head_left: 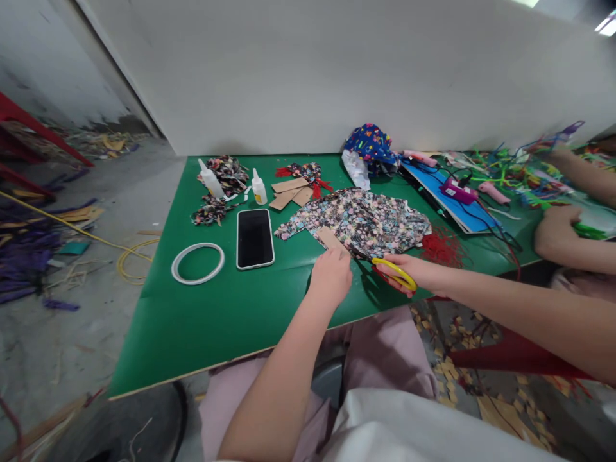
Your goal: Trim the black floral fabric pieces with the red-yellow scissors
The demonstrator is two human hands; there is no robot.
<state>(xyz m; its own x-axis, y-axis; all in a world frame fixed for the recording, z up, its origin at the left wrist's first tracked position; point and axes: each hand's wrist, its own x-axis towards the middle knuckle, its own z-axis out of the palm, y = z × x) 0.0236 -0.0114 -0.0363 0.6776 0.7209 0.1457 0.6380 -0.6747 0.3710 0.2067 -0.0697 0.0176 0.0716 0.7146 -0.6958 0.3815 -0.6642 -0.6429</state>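
My left hand (330, 274) is closed on a small strip of brown cardboard (331, 239), which sticks out beyond the fingers. Yellow-handled scissors (395, 273) are in my right hand (418, 273), their dark blades pointing left toward the left hand. Whether the blades touch the cardboard I cannot tell. Just behind both hands lies a piece of flowered fabric (366, 218), spread in loose folds on the green tabletop (216, 327). A heap of red strings (441, 248) lies to the right of the fabric.
A phone (255, 239), a roll of white tape (197, 263), two glue bottles (258, 187) and cardboard pieces (291, 192) lie to the left. Behind is a blue patterned cloth (369, 147). Rightward are a blue board (452, 192) with cords and a co-worker's hands (556, 232) among green strands.
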